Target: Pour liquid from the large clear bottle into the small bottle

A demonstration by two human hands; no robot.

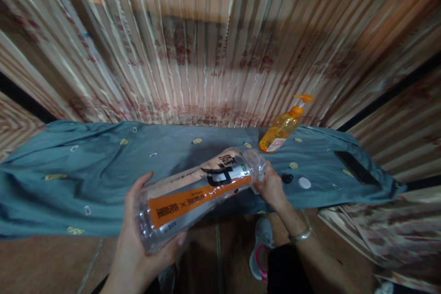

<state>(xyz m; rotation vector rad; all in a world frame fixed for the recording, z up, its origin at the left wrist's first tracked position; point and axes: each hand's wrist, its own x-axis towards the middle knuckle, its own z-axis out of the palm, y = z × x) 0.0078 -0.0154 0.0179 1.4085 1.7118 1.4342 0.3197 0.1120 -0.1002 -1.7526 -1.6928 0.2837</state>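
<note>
A large clear plastic bottle point(196, 193) with an orange and silver label lies slanted in the air above the cloth, its neck pointing to the upper right. My left hand point(136, 248) is wrapped around the bottle's base, thumb on the near side and fingers on the far side. Around the neck, my right hand point(272, 186) is closed; its fingertips are partly hidden behind the plastic. No liquid shows inside. Close to my right hand, a small black cap point(287, 178) and a white round lid point(304, 183) lie on the cloth.
An orange pump bottle point(280, 131) stands at the back right of the table's blue-green cloth point(103, 170). A dark phone-like slab point(355, 167) lies at the right end. Pleated printed curtains point(193, 78) hang behind, with dark poles at both sides.
</note>
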